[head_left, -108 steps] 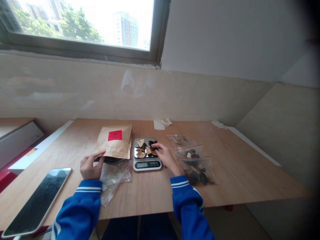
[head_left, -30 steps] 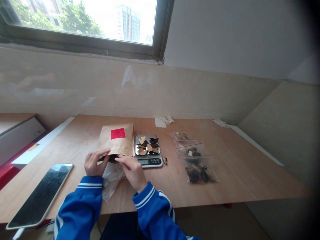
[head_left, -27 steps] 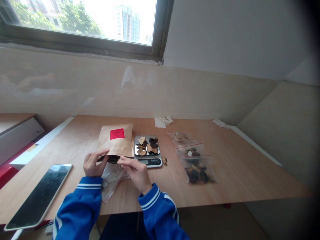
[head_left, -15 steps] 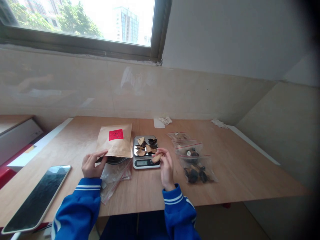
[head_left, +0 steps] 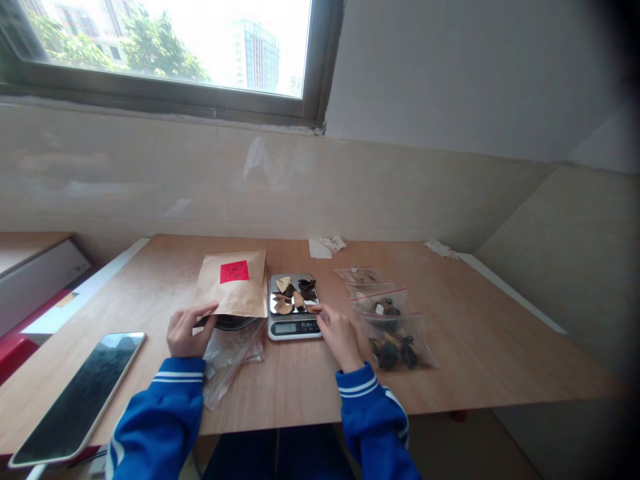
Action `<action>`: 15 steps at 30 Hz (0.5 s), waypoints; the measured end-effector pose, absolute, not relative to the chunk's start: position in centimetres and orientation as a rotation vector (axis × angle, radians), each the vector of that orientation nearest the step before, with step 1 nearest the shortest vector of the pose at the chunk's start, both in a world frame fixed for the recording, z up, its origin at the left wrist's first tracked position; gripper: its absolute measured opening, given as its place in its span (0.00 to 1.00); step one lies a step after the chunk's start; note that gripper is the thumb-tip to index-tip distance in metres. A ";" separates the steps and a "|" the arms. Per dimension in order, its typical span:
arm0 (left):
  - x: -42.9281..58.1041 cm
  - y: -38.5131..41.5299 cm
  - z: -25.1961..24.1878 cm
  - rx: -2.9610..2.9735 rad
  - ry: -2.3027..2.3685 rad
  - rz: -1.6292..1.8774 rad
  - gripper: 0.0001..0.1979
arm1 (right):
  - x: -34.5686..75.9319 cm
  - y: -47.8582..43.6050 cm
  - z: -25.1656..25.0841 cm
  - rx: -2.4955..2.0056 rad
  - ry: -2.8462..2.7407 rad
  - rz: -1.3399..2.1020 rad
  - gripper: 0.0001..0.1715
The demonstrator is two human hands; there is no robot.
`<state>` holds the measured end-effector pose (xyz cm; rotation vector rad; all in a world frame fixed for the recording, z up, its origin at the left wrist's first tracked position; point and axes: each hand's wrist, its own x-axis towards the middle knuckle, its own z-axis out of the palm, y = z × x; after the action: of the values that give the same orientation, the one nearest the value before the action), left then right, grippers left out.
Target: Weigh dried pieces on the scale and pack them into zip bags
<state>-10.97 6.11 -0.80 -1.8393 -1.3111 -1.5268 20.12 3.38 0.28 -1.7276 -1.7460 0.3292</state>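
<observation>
A brown kraft paper bag point(head_left: 234, 297) with a red label lies left of centre, its mouth toward me. My left hand point(head_left: 193, 328) pinches the edge of that mouth, thumb below and fingers on top; dark contents or lining show inside. To its right stands a small digital kitchen scale point(head_left: 290, 328), its display too small to read. Several dried pieces point(head_left: 284, 307), light brown and dark, like husks or pods, lie on its steel plate. At the plate's right front corner, my right hand point(head_left: 340, 333) has its fingers closed on a light brown dried piece point(head_left: 311, 308), partly hidden by the fingertips.
Clear zip bags point(head_left: 230, 367) lie under the paper bag. Several filled zip bags point(head_left: 397, 343) with dark dried pieces form a column on the right. A large phone or tablet point(head_left: 77, 400) lies at the left. Crumpled tissue point(head_left: 333, 245) sits at the back edge.
My right hand has brought the light brown piece from above the scale's front onto the plate's right side, turning palm-down. My left hand stays on the paper bag.
</observation>
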 end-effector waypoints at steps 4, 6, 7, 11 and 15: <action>-10.9 6.1 -0.8 -1.847 -1.306 -1.545 0.06 | 21.7 2.5 -0.2 -1.742 -1.578 0.319 0.14; -10.9 6.1 -0.8 -1.844 -1.301 -1.549 0.07 | 22.7 2.4 -0.5 -1.772 -1.445 0.276 0.15; -10.9 6.1 -0.8 -1.844 -1.301 -1.550 0.07 | 23.1 2.4 -0.6 -1.780 -1.382 0.255 0.17; -10.8 6.1 -0.7 -1.843 -1.311 -1.551 0.06 | 23.8 2.7 -0.9 -1.690 -1.212 0.197 0.27; -10.8 5.9 -0.7 -1.858 -1.307 -1.543 0.07 | 22.7 3.1 -0.6 -1.501 -1.181 0.300 0.26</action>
<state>-10.79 5.93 -0.66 -1.8581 -1.3071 -1.5432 22.70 3.13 -0.61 -1.5014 -1.1814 0.3003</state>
